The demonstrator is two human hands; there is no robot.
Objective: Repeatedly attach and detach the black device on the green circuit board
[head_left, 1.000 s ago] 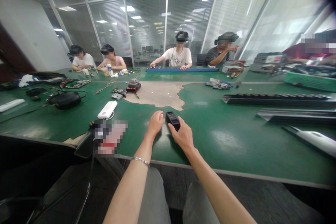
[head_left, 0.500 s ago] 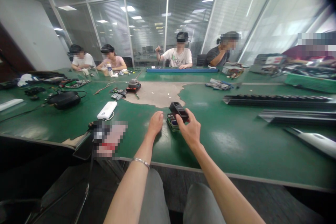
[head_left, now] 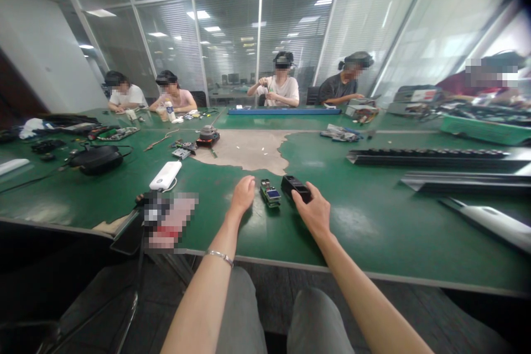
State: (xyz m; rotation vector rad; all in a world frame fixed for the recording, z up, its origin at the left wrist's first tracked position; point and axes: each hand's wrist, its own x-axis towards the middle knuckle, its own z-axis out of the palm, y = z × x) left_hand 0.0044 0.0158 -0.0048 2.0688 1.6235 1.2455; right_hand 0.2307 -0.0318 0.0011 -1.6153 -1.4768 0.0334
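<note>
My right hand grips a black plastic housing by its near end, thumb on one side and fingers on the other. Openings show in the housing's top face. Just left of it, a small circuit board assembly rests on the green table, with green boards and a dark blue screen-like panel on top. My left hand rests on the table left of the boards, apart from them. Its fingers are curled closed, and their inner side is hidden, so I cannot see whether anything is in them.
Left of my hands lie a white power bank with a cable and a black pouch. Long dark metal profiles and a white pointed tool are at the right. A bare patch marks the table. Several people sit across.
My right hand has moved the black housing right, off the circuit boards, and lowered it toward the table. The boards now show fully. My left hand keeps nearly the same place.
</note>
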